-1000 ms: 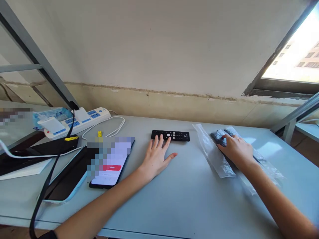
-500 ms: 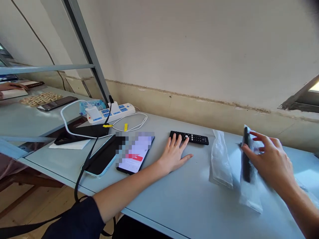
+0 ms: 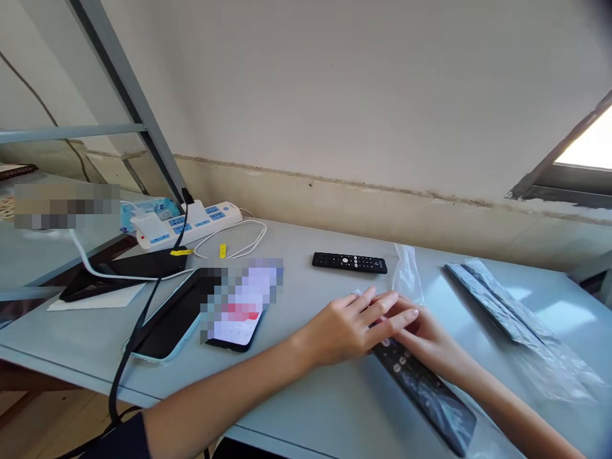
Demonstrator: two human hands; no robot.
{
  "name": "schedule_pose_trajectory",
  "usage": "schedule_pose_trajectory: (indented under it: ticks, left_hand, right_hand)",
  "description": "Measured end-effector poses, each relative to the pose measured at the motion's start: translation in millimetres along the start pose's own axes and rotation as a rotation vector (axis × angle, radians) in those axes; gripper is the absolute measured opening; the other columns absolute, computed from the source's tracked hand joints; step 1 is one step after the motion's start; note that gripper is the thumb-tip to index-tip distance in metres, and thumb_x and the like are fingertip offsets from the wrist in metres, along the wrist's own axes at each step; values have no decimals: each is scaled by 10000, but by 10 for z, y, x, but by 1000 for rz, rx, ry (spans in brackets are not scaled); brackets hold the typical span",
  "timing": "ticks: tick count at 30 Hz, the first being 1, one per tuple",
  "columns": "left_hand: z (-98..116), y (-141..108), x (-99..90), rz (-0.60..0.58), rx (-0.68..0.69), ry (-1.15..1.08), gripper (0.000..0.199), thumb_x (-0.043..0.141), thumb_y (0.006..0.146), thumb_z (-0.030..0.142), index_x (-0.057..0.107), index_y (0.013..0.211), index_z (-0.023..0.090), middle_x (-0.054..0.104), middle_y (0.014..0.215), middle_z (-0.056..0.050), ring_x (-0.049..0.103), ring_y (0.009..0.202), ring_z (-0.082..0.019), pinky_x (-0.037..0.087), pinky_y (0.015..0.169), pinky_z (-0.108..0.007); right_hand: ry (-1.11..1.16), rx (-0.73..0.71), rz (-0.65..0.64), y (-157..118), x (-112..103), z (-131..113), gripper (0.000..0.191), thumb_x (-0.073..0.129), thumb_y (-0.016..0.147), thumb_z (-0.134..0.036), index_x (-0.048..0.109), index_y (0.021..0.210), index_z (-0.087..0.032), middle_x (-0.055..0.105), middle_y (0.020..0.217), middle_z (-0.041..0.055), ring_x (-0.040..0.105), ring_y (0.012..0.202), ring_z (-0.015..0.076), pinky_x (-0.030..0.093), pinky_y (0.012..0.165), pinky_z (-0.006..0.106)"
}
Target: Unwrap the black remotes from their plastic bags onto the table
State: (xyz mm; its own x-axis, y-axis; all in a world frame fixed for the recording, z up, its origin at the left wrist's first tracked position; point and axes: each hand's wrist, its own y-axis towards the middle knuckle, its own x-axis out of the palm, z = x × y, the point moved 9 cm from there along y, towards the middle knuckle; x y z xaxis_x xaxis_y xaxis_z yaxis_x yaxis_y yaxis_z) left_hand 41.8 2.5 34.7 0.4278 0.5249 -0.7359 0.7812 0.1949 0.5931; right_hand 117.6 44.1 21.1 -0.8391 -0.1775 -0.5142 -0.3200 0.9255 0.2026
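The fingers (image 3: 388, 327) of the left hand (image 3: 342, 331) reach across those of the right hand (image 3: 433, 344), the two sets overlapping at the upper end of a dark remote in clear film (image 3: 428, 398). The right hand is closed around that upper part, thumb side toward the buttons. The left fingers lie slightly spread; its thumb is hidden, so I cannot tell whether it pinches anything. The remote slants from the hands down toward the lower right, over the near part of the grey desk (image 3: 296, 401); whether its lower end touches the desktop is unclear. A dark sleeve (image 3: 119, 440) covers the left upper arm.

Beyond the left forearm, a phone with a lit screen (image 3: 234, 330), partly pixelated, lies beside a dark-screened phone in a light blue case (image 3: 169, 328). A black strap (image 3: 149, 299) hangs past that one. To the right of the hands, two dark slabs in clear plastic (image 3: 485, 303) lie side by side on the desk.

Farther back, a bare black remote (image 3: 349, 262) lies flat, well apart from the hands, just left of a crumpled clear bag (image 3: 408, 274). At the back left, a white power strip (image 3: 222, 213) sits near a looped white cable (image 3: 262, 236). Behind everything rises the wall (image 3: 335, 115), with a window (image 3: 588, 146) at right.
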Motion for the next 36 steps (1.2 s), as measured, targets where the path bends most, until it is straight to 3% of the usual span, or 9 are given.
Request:
schedule_pose_trajectory:
  ticks: [3,5,9,13,17,19,24,29,36]
  left_hand:
    - [-7,8,-42,28,17,71,358,364,965,180,465,1308,169,573,1288,-78,588,1084,-224,456,918,-336]
    - [-25,8,-28,19,14,75,346,359,955,151,494,1273,174,631,1191,-61,620,984,-209,460,890,-345]
    - [-104,3,145,-137,-63,-11,253,372,904,93,609,919,178,678,914,-26,611,744,-170,479,686,-302]
    - [-288,-41,308,-324,-271,-65,124,523,781,77,578,857,159,643,965,-57,613,782,-188,478,672,-295]
    - [-490,-118,361,-437,-487,-103,185,630,757,182,566,925,140,603,1020,-86,626,813,-214,488,708,-312]
    - [-559,-154,369,-462,-573,-122,232,650,790,286,558,946,140,592,1008,-88,634,801,-219,490,709,-318]
    - [-635,-207,378,-476,-722,-135,477,601,791,592,541,973,156,581,1010,-85,651,774,-225,500,680,-317]
    - [-683,-255,405,-531,-796,-68,611,545,757,694,545,994,131,591,951,-85,661,763,-235,496,640,-296]
    - [-642,-195,337,-405,-708,-48,526,525,817,639,541,968,136,599,898,-62,653,739,-212,488,626,-287]
  right_hand:
    - [-153,-27,83,22,-166,39,333,393,875,-452,633,918,-226,648,866,73,639,692,171,542,577,311]
    - [-421,-53,168,39,-299,99,351,382,885,-426,640,1013,-225,658,998,106,664,804,210,550,647,360]
    - [-916,-55,137,67,-379,342,377,428,856,-332,635,1143,-201,646,1173,141,647,996,279,514,820,453]
    - [-1085,86,33,40,-528,585,368,481,765,-220,685,1071,-236,691,1118,93,693,843,254,540,699,388]
    - [-1133,352,132,-29,-881,581,392,477,660,-88,739,902,-250,738,945,73,691,699,257,488,533,341]
    - [-1077,431,248,-52,-1034,483,331,485,680,-124,742,852,-243,739,824,83,685,713,286,459,504,342]
    - [-593,372,475,-38,-1177,282,281,540,712,-498,678,713,-253,686,668,45,668,640,255,463,538,362]
    - [-164,348,349,36,-1026,354,538,607,538,-737,628,629,-207,675,702,59,662,638,227,501,554,349]
    - [56,370,159,73,-811,386,531,705,509,-671,707,727,-187,700,798,82,623,665,176,510,542,302]
